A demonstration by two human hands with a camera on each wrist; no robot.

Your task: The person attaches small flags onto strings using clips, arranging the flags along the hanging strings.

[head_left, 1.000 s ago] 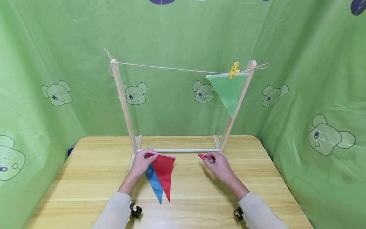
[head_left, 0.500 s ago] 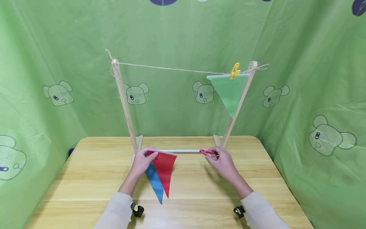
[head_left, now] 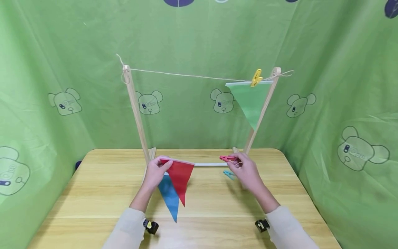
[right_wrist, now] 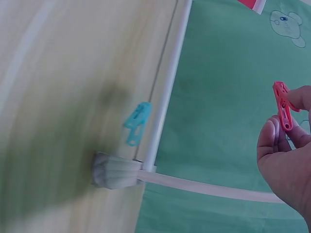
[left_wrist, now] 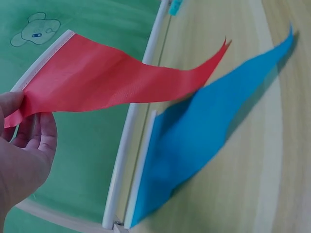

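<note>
My left hand point(head_left: 155, 174) pinches a red triangular pennant point(head_left: 179, 174) by its white top band, and the pennant's tip hangs down to the right. Under it, a blue pennant point(left_wrist: 189, 145) lies on the table, its white edge near the white crossbar. Between thumb and fingers, my right hand point(head_left: 247, 171) grips a red clothespin point(right_wrist: 282, 105), held above the table. Below that hand lies a teal clothespin point(right_wrist: 138, 122), apart from the fingers. From the string point(head_left: 183, 74) hangs a green pennant point(head_left: 250, 100), clipped near the right post by a yellow clothespin point(head_left: 256, 78).
Two wooden posts, left point(head_left: 135, 110) and right point(head_left: 264, 110), carry the string and stand at the back of the wooden table point(head_left: 93, 193). A white crossbar point(head_left: 209, 164) joins them low down. Green printed cloth point(head_left: 186, 41) surrounds the table.
Both hands have risen slightly, the left with the red pennant, the right with the red clothespin. The blue pennant stays low, and the teal clothespin has come fully into view.
</note>
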